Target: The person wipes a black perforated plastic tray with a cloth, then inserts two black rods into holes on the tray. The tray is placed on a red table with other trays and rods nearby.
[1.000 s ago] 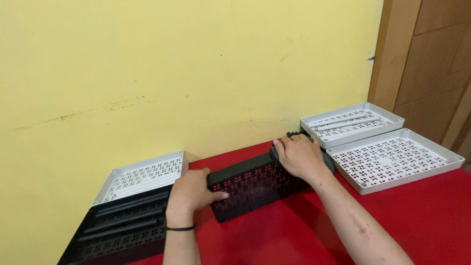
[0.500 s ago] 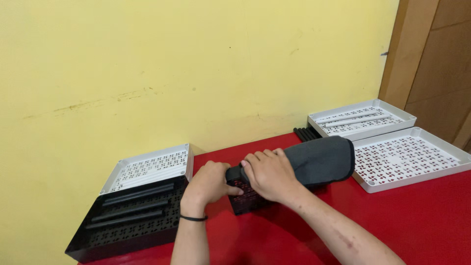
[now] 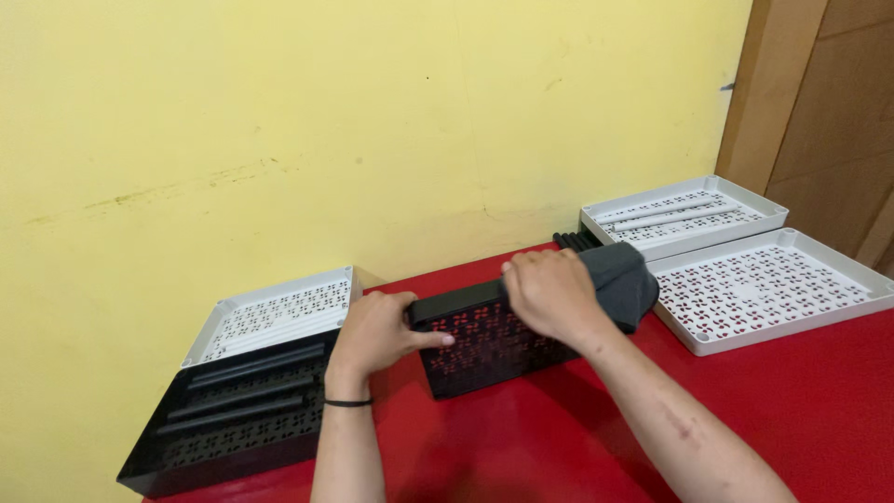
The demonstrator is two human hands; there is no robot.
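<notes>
A black perforated tray point(image 3: 484, 346) lies in the middle of the red table point(image 3: 819, 401), tilted up toward me. My left hand point(image 3: 377, 333) grips its left end, thumb along the front wall. My right hand point(image 3: 551, 293) presses a dark grey cloth point(image 3: 626, 279) onto the tray's upper rim and right end. The cloth covers the tray's right end.
At the left stand a black tray point(image 3: 233, 419) holding dark rods and, behind it, a white perforated tray point(image 3: 279, 312). Two white perforated trays point(image 3: 773, 284) point(image 3: 680, 214) sit at the right, with dark rods point(image 3: 573, 240) beside them. A yellow wall is behind; a wooden door is at the right.
My right hand has drawn the grey cloth along the black tray's rim. My left hand has stayed on the tray's left end. The camera has shifted slightly.
</notes>
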